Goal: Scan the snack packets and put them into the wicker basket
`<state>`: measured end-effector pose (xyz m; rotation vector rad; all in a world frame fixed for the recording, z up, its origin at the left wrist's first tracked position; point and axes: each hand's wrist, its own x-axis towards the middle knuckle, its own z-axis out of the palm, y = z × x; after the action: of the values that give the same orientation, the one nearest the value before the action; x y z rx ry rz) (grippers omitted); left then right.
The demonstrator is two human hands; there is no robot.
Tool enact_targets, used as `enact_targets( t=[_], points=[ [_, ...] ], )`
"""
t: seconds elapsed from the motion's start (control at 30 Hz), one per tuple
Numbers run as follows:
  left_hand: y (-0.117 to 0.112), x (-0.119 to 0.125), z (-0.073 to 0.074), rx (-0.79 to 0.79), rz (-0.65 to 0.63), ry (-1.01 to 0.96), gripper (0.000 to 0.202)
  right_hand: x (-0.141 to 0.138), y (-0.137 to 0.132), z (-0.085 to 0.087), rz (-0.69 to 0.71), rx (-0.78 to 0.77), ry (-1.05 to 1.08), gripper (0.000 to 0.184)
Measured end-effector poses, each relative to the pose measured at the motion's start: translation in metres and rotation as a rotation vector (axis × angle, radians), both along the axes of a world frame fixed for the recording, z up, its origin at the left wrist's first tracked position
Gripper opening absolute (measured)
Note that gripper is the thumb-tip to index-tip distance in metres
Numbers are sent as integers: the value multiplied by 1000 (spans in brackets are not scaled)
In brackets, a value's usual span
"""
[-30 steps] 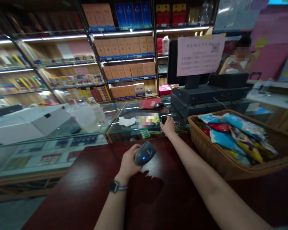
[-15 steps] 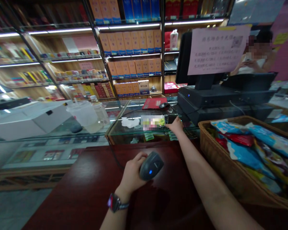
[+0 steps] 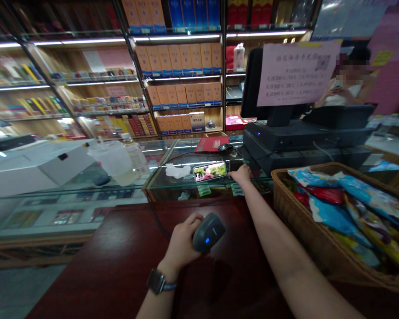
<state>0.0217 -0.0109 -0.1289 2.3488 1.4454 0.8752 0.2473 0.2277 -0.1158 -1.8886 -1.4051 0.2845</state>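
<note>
My left hand is shut around a dark grey handheld barcode scanner, whose small blue light glows, just above the dark red wooden counter. My right hand rests on the glass display counter, holding nothing. Its fingertips are close to the right end of a smartphone that lies flat on the glass with a picture on its screen. A crumpled white tissue lies just left of the phone.
A wicker basket of bright snack packets stands on the right. Behind the glass are a point-of-sale terminal, a computer mouse and a red folder. A plastic jug, a bottle and a white box stand left. A person sits at back right.
The dark object beside my right hand has gone from view, and the hand now sits to the right of the phone. The scanner stays in my left hand, and the view has shifted slightly.
</note>
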Motion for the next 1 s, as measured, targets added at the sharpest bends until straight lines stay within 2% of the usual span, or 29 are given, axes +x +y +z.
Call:
enact_targets(
  t=[0.27, 0.47, 0.6, 0.7, 0.83, 0.9, 1.0],
  points=[
    [1, 0, 1, 11, -8, 13, 26, 1, 2, 4, -23, -55, 36, 87],
    [2, 0, 1, 38, -21, -13, 31, 3, -1, 6, 46, -19, 33, 88],
    [2, 0, 1, 45, -20, -12, 24, 8, -4, 3, 85, -11, 57, 94],
    [1, 0, 2, 44, -20, -19, 21, 16, -12, -7, 137, 105, 77, 91],
    [1, 1, 4, 33, -27, -27, 26, 23, -26, -25, 233, 297, -17, 70],
    [1, 1, 4, 30, -24, -17, 27, 23, -29, -28, 237, 281, -80, 64],
    [1, 1, 4, 25, -22, -8, 29, 17, -28, -22, 220, 162, -87, 70]
  ],
)
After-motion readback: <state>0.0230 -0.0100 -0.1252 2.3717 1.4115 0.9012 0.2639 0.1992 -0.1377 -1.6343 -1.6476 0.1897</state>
